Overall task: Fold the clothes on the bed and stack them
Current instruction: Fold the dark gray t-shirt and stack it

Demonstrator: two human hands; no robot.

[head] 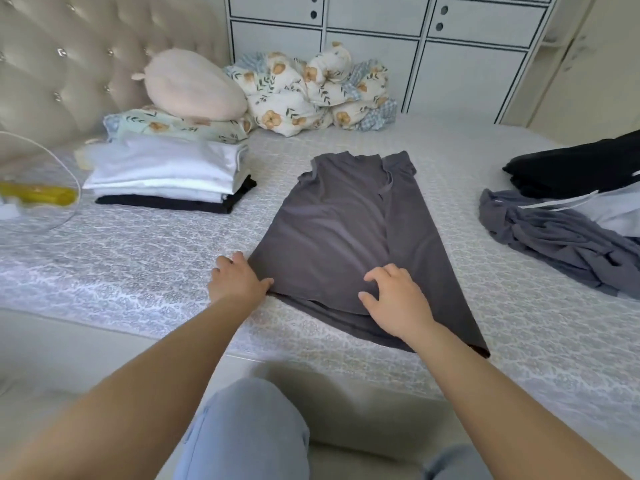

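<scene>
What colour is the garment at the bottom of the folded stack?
Black, under the white folded clothes; the bottom garment shows in the head view.

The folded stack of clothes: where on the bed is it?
In the head view, the folded stack sits left of the grey shirt, before the floral pillow.
</scene>
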